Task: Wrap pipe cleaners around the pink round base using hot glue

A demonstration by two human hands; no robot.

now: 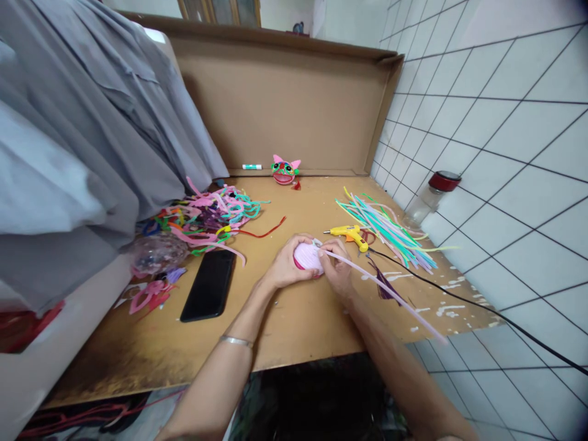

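My left hand (290,264) is wrapped round a small rounded piece covered in pale lilac pipe cleaner (307,256), with a dark pink edge showing at its lower left. My right hand (337,264) pinches a long lilac pipe cleaner (390,286) against the right side of that piece. The free end of the strand slants down to the right, past the forearm. Just beyond my right fingers lies a yellow hot glue gun (351,235), its nozzle toward the left and its black cord (441,283) trailing right.
Tangled pipe cleaners (220,211) heap at left, near a black phone (209,286). Straight pipe cleaners (390,229) lie at right beside a red-lidded jar (434,196). A pink-eared animal face (285,171) and a glue stick (252,166) sit before the cardboard wall (285,98). Purple strands (384,283) lie nearer.
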